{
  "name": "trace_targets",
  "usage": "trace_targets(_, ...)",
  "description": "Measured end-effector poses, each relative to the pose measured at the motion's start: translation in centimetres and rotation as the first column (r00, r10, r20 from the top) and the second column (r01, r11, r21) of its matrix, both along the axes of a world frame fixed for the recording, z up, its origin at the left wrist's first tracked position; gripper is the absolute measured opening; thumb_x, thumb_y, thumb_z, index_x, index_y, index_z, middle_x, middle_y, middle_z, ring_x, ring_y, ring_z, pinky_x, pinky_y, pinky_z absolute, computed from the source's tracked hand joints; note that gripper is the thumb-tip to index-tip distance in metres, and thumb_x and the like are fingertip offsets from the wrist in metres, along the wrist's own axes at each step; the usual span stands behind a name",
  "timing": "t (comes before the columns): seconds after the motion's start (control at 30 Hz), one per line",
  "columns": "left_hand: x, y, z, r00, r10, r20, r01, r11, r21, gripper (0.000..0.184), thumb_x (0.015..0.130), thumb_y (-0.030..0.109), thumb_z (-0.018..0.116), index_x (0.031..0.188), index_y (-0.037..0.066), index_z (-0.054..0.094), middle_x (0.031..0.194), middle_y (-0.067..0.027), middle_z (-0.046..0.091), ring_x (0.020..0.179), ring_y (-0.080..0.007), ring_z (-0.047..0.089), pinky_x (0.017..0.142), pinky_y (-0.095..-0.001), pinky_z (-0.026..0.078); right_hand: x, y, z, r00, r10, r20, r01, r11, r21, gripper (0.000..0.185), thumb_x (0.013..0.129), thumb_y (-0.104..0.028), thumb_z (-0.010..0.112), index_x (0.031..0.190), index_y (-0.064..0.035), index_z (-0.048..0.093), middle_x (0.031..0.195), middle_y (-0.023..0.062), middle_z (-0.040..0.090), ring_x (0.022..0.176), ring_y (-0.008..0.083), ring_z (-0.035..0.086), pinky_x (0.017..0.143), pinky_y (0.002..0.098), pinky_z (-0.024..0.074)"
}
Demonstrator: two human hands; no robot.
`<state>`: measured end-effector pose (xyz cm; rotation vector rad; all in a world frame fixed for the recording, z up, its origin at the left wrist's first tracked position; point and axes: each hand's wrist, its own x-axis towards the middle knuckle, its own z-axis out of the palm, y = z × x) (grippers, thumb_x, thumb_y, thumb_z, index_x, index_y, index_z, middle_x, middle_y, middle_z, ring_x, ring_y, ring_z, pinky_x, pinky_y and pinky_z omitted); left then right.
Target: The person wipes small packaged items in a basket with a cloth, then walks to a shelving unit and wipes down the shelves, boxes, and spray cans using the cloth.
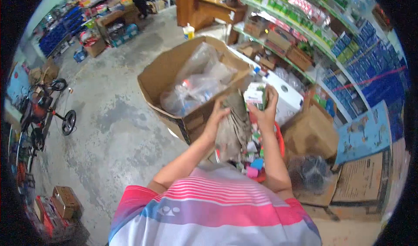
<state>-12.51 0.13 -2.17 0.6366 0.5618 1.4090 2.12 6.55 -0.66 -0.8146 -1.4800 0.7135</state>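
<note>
Grey-brown cloth (235,126), gripped by your left hand (216,120); right of it, printed carton (256,96), gripped by your right hand (265,112). Apparent step: wiping; next wipe calls for steady carton.

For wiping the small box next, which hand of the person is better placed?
Probably the left hand: it holds the grey cloth close beside the small box, while the right hand holds that box.

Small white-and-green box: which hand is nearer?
Right. The right hand holds the small box; the left hand is off to its left, holding the grey-brown cloth.
</note>
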Motion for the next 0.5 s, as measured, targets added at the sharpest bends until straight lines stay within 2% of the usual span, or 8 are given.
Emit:
trace_targets(0.1, -0.8, 0.3, 1.0, 0.980, 0.116, -0.164, -0.091, 0.984, 0.155, 0.058, 0.072, 0.017, 0.056, 0.123, 0.005, 0.032, 0.119, -0.0109, 0.040, 0.110, -0.0193, 0.039, 0.094, -0.0300, 0.028, 1.7, -0.7, 0.2, 0.994, -0.038, 0.100, 0.044, 0.997, -0.059, 0.075, 0.055, -0.008, 0.073, 0.120, -0.0039, 0.034, 0.115, 0.0112, 0.040, 0.104, 0.0208, 0.042, 0.090, 0.0326, 0.0335)
trace_targets(0.17, -1.4, 0.0, 1.8, 0.953, 0.149, -0.264, -0.100, 0.977, 0.191, 0.058, 0.070, 0.015, 0.057, 0.122, 0.004, 0.033, 0.118, -0.0107, 0.040, 0.110, -0.0193, 0.038, 0.094, -0.0294, 0.027, 2.6, -1.8, 0.7, 0.902, -0.095, 0.420, 0.058, 0.993, 0.099, 0.074, 0.052, -0.010, 0.074, 0.118, -0.0037, 0.039, 0.115, 0.0091, 0.041, 0.106, 0.0197, 0.042, 0.091, 0.0315, 0.0333)
trace_targets(0.2, -1.7, 0.2, 1.9, 0.901, 0.190, -0.390, -0.083, 0.958, 0.275, 0.058, 0.069, 0.014, 0.058, 0.121, 0.004, 0.035, 0.118, -0.0106, 0.041, 0.111, -0.0191, 0.038, 0.094, -0.0288, 0.027, 2.8, -2.3, 1.0, 0.900, -0.102, 0.424, 0.072, 0.994, 0.087, 0.074, 0.052, -0.010, 0.074, 0.118, -0.0037, 0.039, 0.115, 0.0091, 0.041, 0.106, 0.0197, 0.042, 0.091, 0.0315, 0.0333)
trace_targets(0.23, -1.7, 0.6, 1.8, 0.831, 0.241, -0.502, -0.054, 0.932, 0.358, 0.057, 0.068, 0.013, 0.060, 0.120, 0.004, 0.037, 0.117, -0.0105, 0.041, 0.111, -0.0189, 0.037, 0.094, -0.0283, 0.026, 2.8, -2.8, 1.5, 0.947, 0.097, 0.308, -0.083, 0.995, -0.059, 0.076, 0.051, -0.010, 0.075, 0.118, -0.0040, 0.040, 0.116, 0.0084, 0.042, 0.107, 0.0196, 0.042, 0.091, 0.0311, 0.0335)
trace_targets(0.27, -1.6, 0.8, 1.6, 0.835, 0.224, -0.502, -0.044, 0.938, 0.345, 0.057, 0.068, 0.013, 0.060, 0.120, 0.004, 0.037, 0.117, -0.0105, 0.041, 0.111, -0.0189, 0.037, 0.094, -0.0283, 0.026, 2.8, -3.4, 2.0, 0.947, 0.280, 0.156, -0.251, 0.950, -0.184, 0.077, 0.050, -0.010, 0.076, 0.119, -0.0043, 0.041, 0.116, 0.0078, 0.042, 0.108, 0.0194, 0.042, 0.091, 0.0307, 0.0337)
trace_targets(0.3, -1.3, 1.1, 1.2, 0.857, 0.182, -0.482, -0.028, 0.951, 0.309, 0.057, 0.068, 0.012, 0.060, 0.119, 0.004, 0.038, 0.116, -0.0104, 0.042, 0.110, -0.0188, 0.038, 0.094, -0.0283, 0.027, 2.6, -4.1, 2.6, 0.939, 0.321, 0.124, -0.294, 0.935, -0.198, 0.082, 0.049, -0.011, 0.076, 0.122, -0.0046, 0.038, 0.117, 0.0084, 0.042, 0.109, 0.0196, 0.042, 0.091, 0.0307, 0.0341)
trace_targets(0.47, -0.3, 1.9, 0.9, 0.855, 0.200, -0.479, -0.080, 0.963, 0.259, 0.056, 0.067, 0.012, 0.061, 0.118, 0.004, 0.039, 0.114, -0.0102, 0.045, 0.109, -0.0188, 0.040, 0.094, -0.0287, 0.027, 2.8, -5.3, 1.8, 0.952, 0.293, 0.087, -0.273, 0.943, -0.190, 0.087, 0.050, -0.012, 0.076, 0.124, -0.0048, 0.033, 0.116, 0.0093, 0.043, 0.109, 0.0199, 0.041, 0.091, 0.0313, 0.0339)
trace_targets(0.5, -0.3, 1.9, 0.9, 0.856, 0.198, -0.478, -0.074, 0.961, 0.266, 0.056, 0.067, 0.012, 0.061, 0.118, 0.004, 0.039, 0.114, -0.0102, 0.045, 0.109, -0.0188, 0.040, 0.094, -0.0287, 0.027, 2.9, -5.0, 1.0, 0.974, 0.185, 0.129, -0.164, 0.974, -0.160, 0.086, 0.050, -0.013, 0.076, 0.124, -0.0047, 0.033, 0.116, 0.0096, 0.042, 0.110, 0.0203, 0.041, 0.092, 0.0316, 0.0331)
